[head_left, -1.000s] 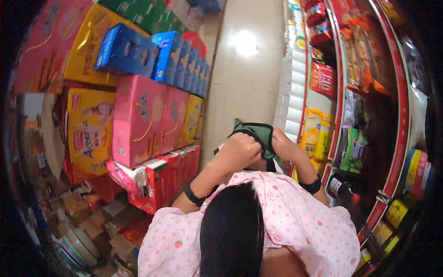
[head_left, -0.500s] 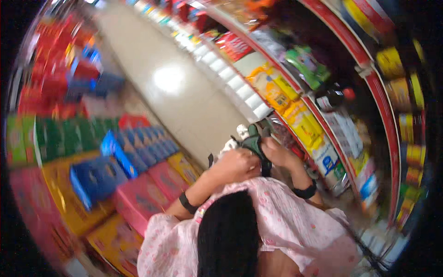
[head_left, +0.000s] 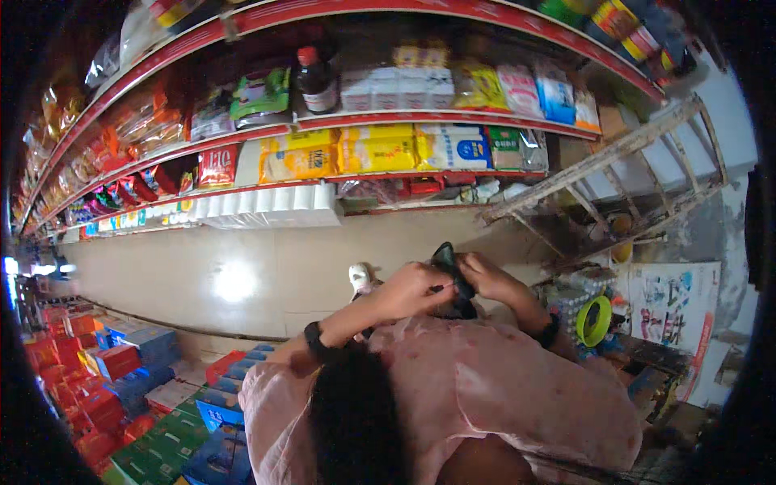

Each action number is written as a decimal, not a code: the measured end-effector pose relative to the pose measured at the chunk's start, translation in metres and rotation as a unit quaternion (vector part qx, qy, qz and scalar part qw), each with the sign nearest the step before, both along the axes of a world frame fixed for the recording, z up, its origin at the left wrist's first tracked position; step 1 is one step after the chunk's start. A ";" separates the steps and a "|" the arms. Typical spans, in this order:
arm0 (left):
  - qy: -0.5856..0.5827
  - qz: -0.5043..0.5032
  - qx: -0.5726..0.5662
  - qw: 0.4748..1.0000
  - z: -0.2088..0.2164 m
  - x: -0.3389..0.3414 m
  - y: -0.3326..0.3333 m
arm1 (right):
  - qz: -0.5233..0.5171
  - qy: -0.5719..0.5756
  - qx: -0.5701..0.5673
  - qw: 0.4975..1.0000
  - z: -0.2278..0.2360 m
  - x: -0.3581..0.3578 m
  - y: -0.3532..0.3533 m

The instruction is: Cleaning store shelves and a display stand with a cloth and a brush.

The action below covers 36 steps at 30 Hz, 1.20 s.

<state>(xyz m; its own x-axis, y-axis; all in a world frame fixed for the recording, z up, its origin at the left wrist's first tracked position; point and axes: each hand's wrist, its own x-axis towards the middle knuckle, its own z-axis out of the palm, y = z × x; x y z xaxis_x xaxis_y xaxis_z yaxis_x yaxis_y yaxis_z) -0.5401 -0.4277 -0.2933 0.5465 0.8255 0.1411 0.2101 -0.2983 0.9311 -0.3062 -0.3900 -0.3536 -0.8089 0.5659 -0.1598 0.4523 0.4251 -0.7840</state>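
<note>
In front of my pink top, both my hands are together on a dark green-black item (head_left: 446, 257) that looks soft, like fabric; its exact kind I cannot make out. My left hand (head_left: 414, 289) is closed, its fingertips pinching the item's near left side. On the other side, my right hand (head_left: 487, 279) curls its fingers against the item's right edge. Part of the item is hidden behind the fingers. Each wrist wears a dark band, the left band (head_left: 314, 335) and the right band (head_left: 550, 327). A white shoe (head_left: 360, 277) shows on the floor beyond my left forearm.
Ahead run shelves with red edges (head_left: 380, 179), holding yellow bags (head_left: 376, 151), white paper packs (head_left: 299, 206) and a dark bottle (head_left: 317, 81). A worn metal ladder (head_left: 598, 162) leans at the right, near a green ring-shaped thing (head_left: 594, 321). Stacked boxes (head_left: 166, 444) fill the lower left.
My view has swung to the right: the shelves now lie across the top, and the ladder and white wall have come in. Both hands keep hold of the dark item.
</note>
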 end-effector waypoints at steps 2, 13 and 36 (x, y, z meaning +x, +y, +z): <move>0.059 -0.031 0.000 0.998 -0.010 0.048 0.003 | -0.063 0.049 0.083 0.993 -0.002 0.048 -0.010; 0.118 -0.220 0.142 0.958 -0.024 0.357 0.067 | -0.536 -0.087 -0.020 0.840 0.042 0.299 -0.063; 0.137 -0.377 -0.228 0.887 -0.094 0.695 0.183 | -0.734 0.169 -0.050 0.656 0.031 0.555 -0.021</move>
<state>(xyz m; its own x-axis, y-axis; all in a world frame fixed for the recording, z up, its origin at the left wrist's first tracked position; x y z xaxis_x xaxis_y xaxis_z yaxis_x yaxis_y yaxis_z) 0.1547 -0.2448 -0.3875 0.9300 0.1474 -0.3369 0.3477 -0.0548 0.9360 0.2490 -0.4108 -0.3221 0.5965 0.7752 -0.2077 0.1102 -0.3354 -0.9356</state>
